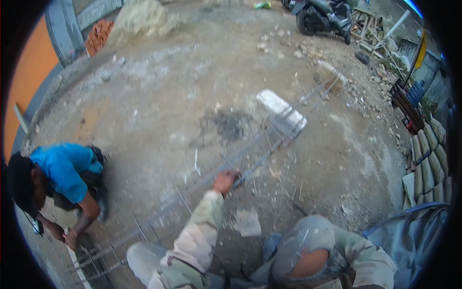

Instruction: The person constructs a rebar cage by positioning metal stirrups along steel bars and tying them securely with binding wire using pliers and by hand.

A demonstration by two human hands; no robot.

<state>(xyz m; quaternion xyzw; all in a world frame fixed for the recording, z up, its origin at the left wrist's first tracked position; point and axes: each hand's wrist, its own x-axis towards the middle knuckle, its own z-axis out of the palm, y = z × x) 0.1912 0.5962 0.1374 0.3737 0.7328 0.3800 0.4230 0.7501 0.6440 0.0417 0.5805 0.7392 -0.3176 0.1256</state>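
Note:
A long rebar cage (164,213) of thin steel bars and stirrups runs diagonally over the dirt ground in front of me, from lower left to upper right. My left hand (225,181) is on the cage near its middle, its fingers curled at a bar; blur hides whether they close on it. My right hand is out of view; only the right sleeve shows beside my torn-kneed trouser leg. The cage passes over a white block-like object (270,101). A flat pale scrap (247,223) lies on the ground below my left hand.
At left, a person (63,173) in a blue shirt crouches by the cage's end, hands on a pale strip. Stacked sacks (427,166) and a blue tarp (408,234) lie at right. A motorcycle (325,18), sand pile (139,21) and red bricks (98,36) are farther back.

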